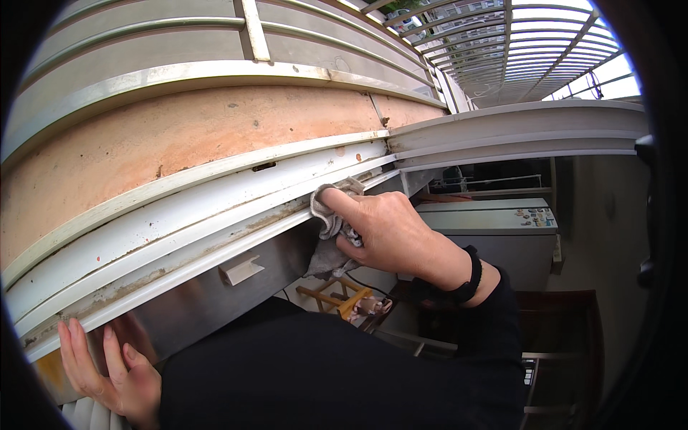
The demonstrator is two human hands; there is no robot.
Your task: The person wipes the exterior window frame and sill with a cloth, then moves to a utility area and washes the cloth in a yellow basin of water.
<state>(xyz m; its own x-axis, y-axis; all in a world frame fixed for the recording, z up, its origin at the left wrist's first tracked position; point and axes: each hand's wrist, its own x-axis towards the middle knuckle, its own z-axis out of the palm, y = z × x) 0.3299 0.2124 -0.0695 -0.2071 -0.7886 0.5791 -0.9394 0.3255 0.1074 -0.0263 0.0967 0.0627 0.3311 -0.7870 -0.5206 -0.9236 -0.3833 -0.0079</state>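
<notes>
Grille [252, 29]: pale metal bars beyond the ledge.
Window frame [186, 204]: white, its parallel sliding rails slanting from lower left up to a corner; brown grime lines the inner channel.
Ledge [208, 129]: peach, stained, just outside the frame.
Refrigerator [459, 215]: pale, dotted with small decorations, behind the right hand.
Metal panel [201, 301]: glossy, just below the inner rail, bearing a small bracket [241, 269].
Stool [349, 307]: light wood, lower down.
Left hand [118, 380]: grasping nothing, fingers spread, tips at the inner rail's lower-left end.
Right hand [398, 229]: gripping the rag.
Rag [328, 258]: grey, bunched at the inner rail near the corner, its lower part draping down.
Wristband [471, 276]: black, on the right wrist.
</notes>
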